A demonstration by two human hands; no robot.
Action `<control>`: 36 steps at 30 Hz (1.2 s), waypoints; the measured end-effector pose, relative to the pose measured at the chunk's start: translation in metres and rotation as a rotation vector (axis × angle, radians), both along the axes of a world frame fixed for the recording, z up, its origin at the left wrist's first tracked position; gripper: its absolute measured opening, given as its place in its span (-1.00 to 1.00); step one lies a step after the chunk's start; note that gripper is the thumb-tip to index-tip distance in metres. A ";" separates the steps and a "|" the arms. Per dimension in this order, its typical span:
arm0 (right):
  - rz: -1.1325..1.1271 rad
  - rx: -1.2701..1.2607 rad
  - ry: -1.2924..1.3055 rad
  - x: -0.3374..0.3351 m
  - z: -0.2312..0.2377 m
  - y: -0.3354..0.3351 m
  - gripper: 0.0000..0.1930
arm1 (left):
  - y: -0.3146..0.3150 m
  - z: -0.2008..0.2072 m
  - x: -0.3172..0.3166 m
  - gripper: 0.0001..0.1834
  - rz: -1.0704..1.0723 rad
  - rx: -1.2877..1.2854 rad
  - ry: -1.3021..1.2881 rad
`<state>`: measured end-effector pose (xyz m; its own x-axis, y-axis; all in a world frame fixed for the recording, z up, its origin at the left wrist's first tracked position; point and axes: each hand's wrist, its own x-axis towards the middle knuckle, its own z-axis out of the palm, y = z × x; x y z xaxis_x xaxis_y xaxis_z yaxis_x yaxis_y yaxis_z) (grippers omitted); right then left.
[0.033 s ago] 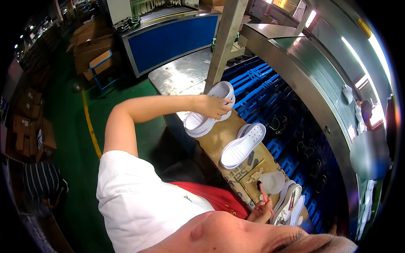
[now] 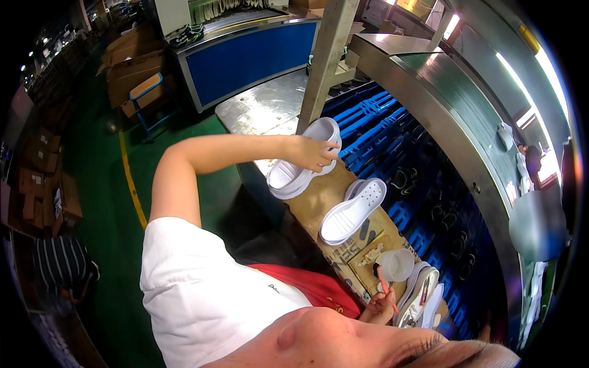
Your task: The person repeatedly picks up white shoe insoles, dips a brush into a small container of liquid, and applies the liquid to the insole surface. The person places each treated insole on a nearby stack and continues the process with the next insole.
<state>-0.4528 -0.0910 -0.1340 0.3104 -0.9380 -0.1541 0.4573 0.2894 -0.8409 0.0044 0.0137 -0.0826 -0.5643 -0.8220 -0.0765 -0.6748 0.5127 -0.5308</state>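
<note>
Your left hand (image 2: pixel 314 153) grasps the far white shoe (image 2: pixel 300 162); right hand (image 2: pixel 379 306) pinches a brush (image 2: pixel 385 288) near the cup (image 2: pixel 397 264); another sole (image 2: pixel 354 210) lies between.

left arm outstretched, hand (image 2: pixel 313 153) curled; right hand (image 2: pixel 379 308) pinched

Bright overhead glare, heavy fisheye distortion

Smooth white rubbery sole (image 2: pixel 353 211) lies on a worn wooden bench (image 2: pixel 319 196) beside the glossy brushed-metal housing (image 2: pixel 454 116).
</note>
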 end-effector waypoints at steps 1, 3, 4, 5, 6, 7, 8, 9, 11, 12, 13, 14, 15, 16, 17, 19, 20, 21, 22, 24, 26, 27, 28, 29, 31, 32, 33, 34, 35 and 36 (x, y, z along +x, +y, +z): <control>-0.020 0.009 0.004 0.000 0.001 0.002 -0.71 | -0.007 0.001 0.003 -0.88 -0.045 0.016 -0.007; -0.018 0.016 0.012 -0.004 -0.003 0.001 -0.71 | -0.015 0.005 0.007 -0.90 -0.126 0.050 -0.023; 0.003 0.013 0.015 -0.009 -0.009 -0.001 -0.71 | -0.017 0.007 0.009 -0.92 -0.138 0.074 -0.005; 0.025 0.010 0.018 -0.013 -0.014 -0.004 -0.71 | -0.018 0.010 0.011 -0.94 -0.149 0.100 0.013; 0.044 0.025 0.002 -0.016 -0.016 -0.007 -0.71 | -0.020 0.013 0.011 -0.95 -0.166 0.125 0.030; 0.065 0.039 -0.012 -0.019 -0.017 -0.009 -0.71 | -0.019 0.024 0.007 -0.95 -0.179 0.099 0.034; 0.087 0.053 -0.026 -0.021 -0.018 -0.010 -0.71 | -0.018 0.035 0.004 -0.96 -0.190 0.073 0.037; 0.057 0.048 -0.014 -0.020 -0.016 -0.009 -0.72 | -0.016 0.050 -0.001 -0.96 -0.203 0.046 0.040; -0.005 0.038 0.017 -0.012 -0.008 -0.009 -0.72 | -0.015 0.068 -0.014 -0.93 -0.194 -0.068 0.136; -0.030 0.014 0.038 -0.009 -0.007 -0.010 -0.72 | -0.015 0.077 -0.024 -0.92 -0.165 -0.103 0.210; -0.060 -0.010 0.063 -0.009 -0.008 -0.013 -0.72 | -0.017 0.081 -0.033 -0.90 -0.143 -0.139 0.289; -0.093 -0.034 0.089 -0.009 -0.010 -0.016 -0.71 | -0.020 0.081 -0.043 -0.83 -0.068 -0.113 0.420; -0.047 -0.083 0.103 -0.009 -0.010 -0.021 -0.72 | -0.018 0.076 -0.053 -0.80 0.031 -0.151 0.497; -0.006 -0.133 0.121 -0.012 -0.011 -0.026 -0.72 | -0.016 0.068 -0.065 -0.77 0.127 -0.188 0.577; 0.030 -0.182 0.140 -0.014 -0.010 -0.029 -0.73 | -0.017 0.063 -0.074 -0.73 0.220 -0.221 0.656; 0.022 -0.211 0.165 -0.014 0.002 -0.034 -0.77 | -0.028 0.054 -0.091 -0.70 0.380 -0.227 0.958; -0.061 -0.183 0.233 -0.011 0.002 -0.037 -0.79 | -0.026 0.049 -0.097 -0.68 0.487 -0.252 1.045; -0.069 -0.230 0.282 -0.012 0.000 -0.045 -0.80 | -0.028 0.039 -0.103 -0.66 0.585 -0.256 1.140; -0.073 -0.254 0.366 -0.009 0.000 -0.052 -0.79 | -0.026 0.028 -0.104 -0.64 0.650 -0.253 1.277; -0.100 -0.369 0.506 -0.006 0.011 -0.063 -0.78 | -0.029 0.008 -0.096 -0.61 0.626 -0.090 1.631; -0.161 -0.500 0.577 -0.004 0.021 -0.075 -0.79 | -0.031 -0.001 -0.095 -0.57 0.617 0.228 2.088; -0.136 -0.573 0.622 -0.003 0.033 -0.079 -0.79 | -0.030 0.007 -0.100 -0.55 0.713 0.405 2.318; -0.113 -0.608 0.620 -0.006 0.035 -0.085 -0.78 | -0.030 0.009 -0.103 -0.54 0.671 0.458 2.406; -0.102 -0.606 0.637 -0.005 0.035 -0.091 -0.79 | -0.030 0.009 -0.107 -0.53 0.649 0.505 2.495; -0.072 -0.640 0.671 -0.004 0.033 -0.103 -0.78 | -0.031 0.009 -0.117 -0.51 0.660 0.532 2.531; -0.055 -0.668 0.683 -0.002 0.033 -0.107 -0.77 | -0.028 0.010 -0.122 -0.50 0.668 0.526 2.555; -0.050 -0.684 0.733 -0.001 0.033 -0.111 -0.77 | -0.024 0.006 -0.128 -0.47 0.572 0.600 2.734; -0.040 -0.700 0.777 0.000 0.032 -0.114 -0.77 | -0.019 0.001 -0.135 -0.44 0.471 0.669 2.908; -0.029 -0.715 0.822 0.000 0.031 -0.117 -0.76 | -0.017 -0.002 -0.143 -0.40 0.360 0.738 3.080; -0.055 -0.698 0.803 0.000 0.025 -0.121 -0.77 | -0.019 -0.002 -0.156 -0.34 0.336 0.643 3.051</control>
<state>-0.4530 -0.2122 -0.1091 0.3113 -0.9074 0.2824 -0.3077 -0.3774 -0.8734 -0.1512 -0.0055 -0.0841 0.1859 -0.9753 -0.1196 0.7962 0.0781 0.5999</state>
